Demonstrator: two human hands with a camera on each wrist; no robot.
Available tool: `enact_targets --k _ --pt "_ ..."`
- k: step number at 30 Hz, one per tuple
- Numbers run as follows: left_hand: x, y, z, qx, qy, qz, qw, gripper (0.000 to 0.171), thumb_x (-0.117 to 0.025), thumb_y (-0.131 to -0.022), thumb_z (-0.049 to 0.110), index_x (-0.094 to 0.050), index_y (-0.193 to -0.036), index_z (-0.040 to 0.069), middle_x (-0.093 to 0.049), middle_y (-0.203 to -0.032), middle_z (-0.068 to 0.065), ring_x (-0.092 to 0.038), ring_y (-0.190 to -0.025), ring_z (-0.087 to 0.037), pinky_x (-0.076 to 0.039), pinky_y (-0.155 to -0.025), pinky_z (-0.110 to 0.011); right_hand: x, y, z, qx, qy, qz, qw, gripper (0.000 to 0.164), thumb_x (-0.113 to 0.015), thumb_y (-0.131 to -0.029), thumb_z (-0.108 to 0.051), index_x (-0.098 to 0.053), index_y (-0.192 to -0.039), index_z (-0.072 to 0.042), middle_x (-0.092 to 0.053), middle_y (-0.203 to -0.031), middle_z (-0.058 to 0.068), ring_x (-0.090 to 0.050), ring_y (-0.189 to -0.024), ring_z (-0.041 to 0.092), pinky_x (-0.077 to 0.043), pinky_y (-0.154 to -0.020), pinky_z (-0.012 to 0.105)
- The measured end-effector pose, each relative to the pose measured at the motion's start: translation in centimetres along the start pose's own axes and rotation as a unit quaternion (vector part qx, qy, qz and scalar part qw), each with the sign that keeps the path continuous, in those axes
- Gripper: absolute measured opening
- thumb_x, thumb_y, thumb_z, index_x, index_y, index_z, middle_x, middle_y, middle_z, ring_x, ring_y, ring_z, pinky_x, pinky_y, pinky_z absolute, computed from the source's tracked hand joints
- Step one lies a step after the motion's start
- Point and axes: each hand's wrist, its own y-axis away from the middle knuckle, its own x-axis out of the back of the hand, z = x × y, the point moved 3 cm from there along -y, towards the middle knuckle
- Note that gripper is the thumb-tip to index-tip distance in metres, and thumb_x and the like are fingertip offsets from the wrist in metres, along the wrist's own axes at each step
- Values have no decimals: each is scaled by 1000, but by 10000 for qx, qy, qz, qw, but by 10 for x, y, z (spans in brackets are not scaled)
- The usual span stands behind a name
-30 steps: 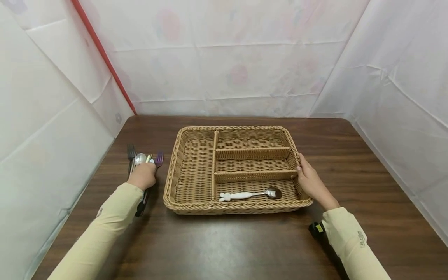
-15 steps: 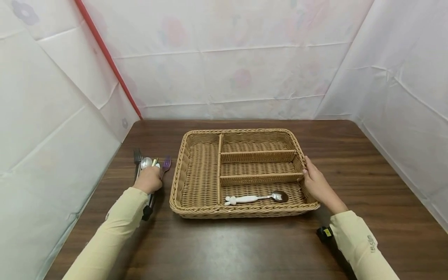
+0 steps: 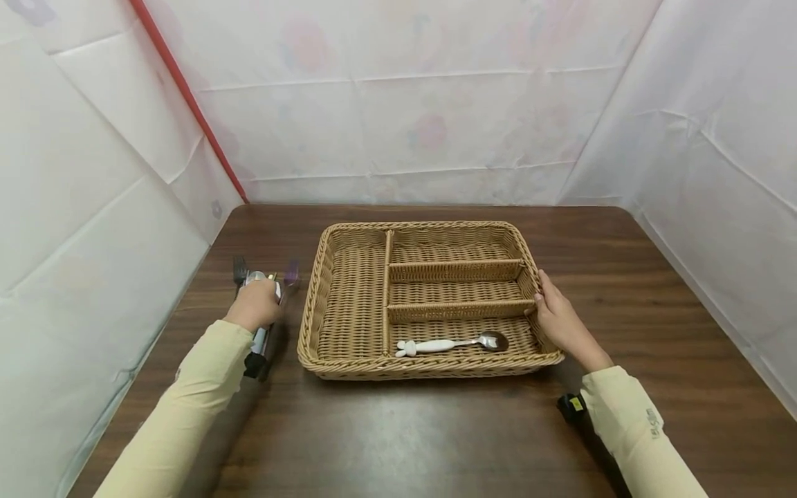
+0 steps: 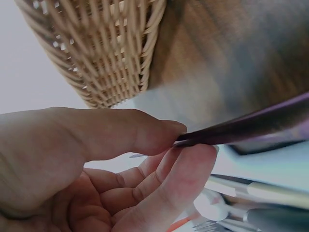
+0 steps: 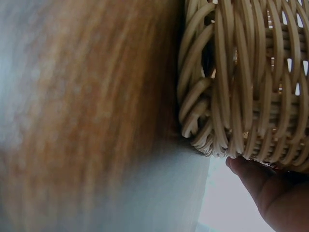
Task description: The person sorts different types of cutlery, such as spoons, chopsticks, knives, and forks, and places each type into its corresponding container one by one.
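My left hand (image 3: 255,304) is at the table's left, pinching a purple fork (image 3: 291,272) between thumb and fingertips. In the left wrist view, the fork's dark purple handle (image 4: 251,123) extends rightward from the pinch. Beneath lie more cutlery pieces, including a dark fork (image 3: 239,268) and a round silver spoon head (image 3: 255,277), partly covered by the hand. My right hand (image 3: 563,321) grips the right rim of a wicker basket (image 3: 386,371), thumb near the inner side. A spoon with a white rabbit-shaped handle (image 3: 429,346) lies in the basket's front right compartment.
The basket has one long compartment on the left and three stacked on the right, split by woven dividers (image 3: 457,306). It stands mid-table on dark wood (image 3: 398,436). White patterned sheeting (image 3: 429,104) encloses the back and sides; a red strip (image 3: 193,104) runs down the left.
The purple fork has shifted slightly with my left hand, and its tines now look blurred. My right hand stays on the basket rim. The whole view sways a little.
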Motion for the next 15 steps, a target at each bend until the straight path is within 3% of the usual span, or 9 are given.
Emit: enact_targets --k 10,15 --pt "29 2 6 28 -99 155 9998 36 -51 -66 -6 -30 -46 17 -25 -45 7 -26 -46 -13 -27 -48 -30 -3 -3 -1 -19 21 -30 10000 53 -28 -103 -7 -2 -147 10 -6 -150 34 -8 -138 48 -12 -109 57" --pt "44 -1 22 -155 -155 433 9988 35 -51 -67 -5 -31 -48 16 -24 -49 6 -26 -50 -15 -26 -50 -32 -1 0 0 -123 41 -44 9999 53 -26 -104 -9 -1 -148 8 -5 -151 34 -8 -138 48 -12 -108 58"
